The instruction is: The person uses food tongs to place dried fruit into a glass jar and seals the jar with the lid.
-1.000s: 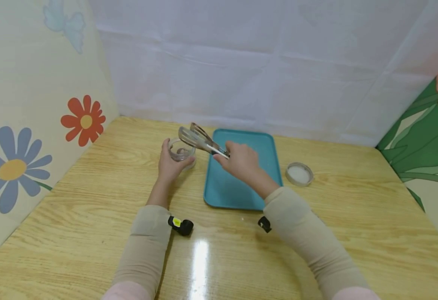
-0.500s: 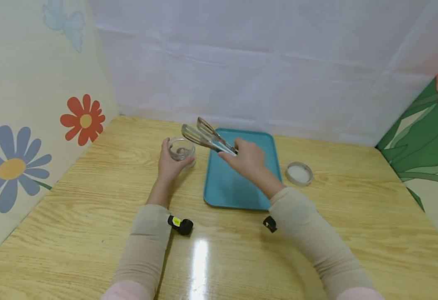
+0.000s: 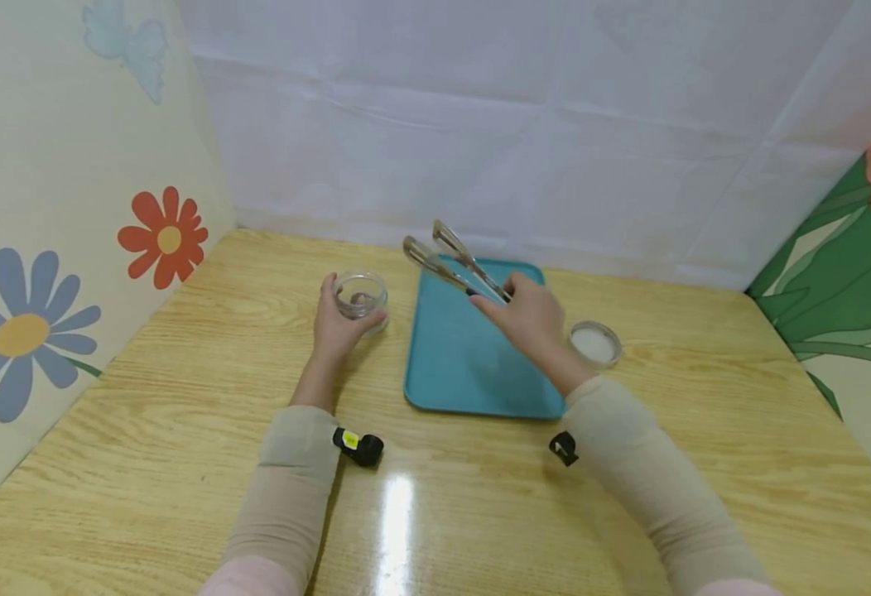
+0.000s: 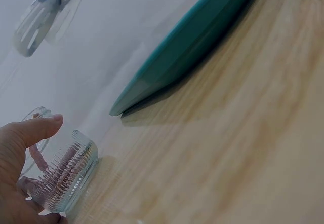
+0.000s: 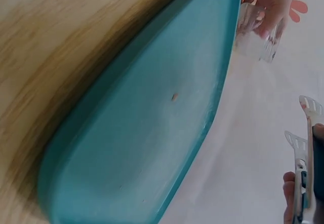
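My left hand point(image 3: 336, 327) grips a clear glass jar point(image 3: 371, 288) that stands on the table left of the tray. Its mouth is uncovered, and some brownish-pink pieces show through the ribbed glass point(image 4: 68, 171) in the left wrist view. Over the blue tray point(image 3: 473, 372) my right hand point(image 3: 531, 319) holds a pair of metal tongs point(image 3: 454, 263). The tongs' slotted ends are spread apart, point up and left, and have nothing between them. Only a tiny reddish-brown crumb point(image 5: 174, 97) shows on the tray in the right wrist view.
A round lid point(image 3: 596, 341) with a whitish inside lies right of the tray, near my right wrist. A white cloth point(image 3: 480, 124) hangs behind the wooden table point(image 3: 257, 348). Flower-printed panels point(image 3: 48, 207) stand at both sides.
My right hand has moved right with the tongs, from beside the jar to above the tray. The tongs' ends now point more upward. My left hand and the jar have stayed put.
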A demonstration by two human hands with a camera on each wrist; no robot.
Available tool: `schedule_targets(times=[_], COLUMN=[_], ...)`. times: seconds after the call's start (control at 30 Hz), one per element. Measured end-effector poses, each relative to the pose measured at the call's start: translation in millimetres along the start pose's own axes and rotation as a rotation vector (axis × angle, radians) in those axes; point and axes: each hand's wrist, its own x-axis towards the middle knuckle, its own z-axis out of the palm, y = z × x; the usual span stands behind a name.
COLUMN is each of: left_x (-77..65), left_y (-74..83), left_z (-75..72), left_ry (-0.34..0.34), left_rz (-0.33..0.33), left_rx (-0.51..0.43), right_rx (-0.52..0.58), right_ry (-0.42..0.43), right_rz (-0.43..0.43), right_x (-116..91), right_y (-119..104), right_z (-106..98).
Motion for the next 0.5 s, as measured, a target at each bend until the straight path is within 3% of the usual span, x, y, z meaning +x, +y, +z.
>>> schedule_targets(times=[0.5], left_x=[1.3], left_y=[-2.8], left_z=[0.5], left_ry=[0.009], left_rz=[0.007], left_rx=[-0.005], right_rx=[-0.049], right_ry=[0.012], right_rz=[0.092], right_x=[-2], right_y=[50], right_z=[-31])
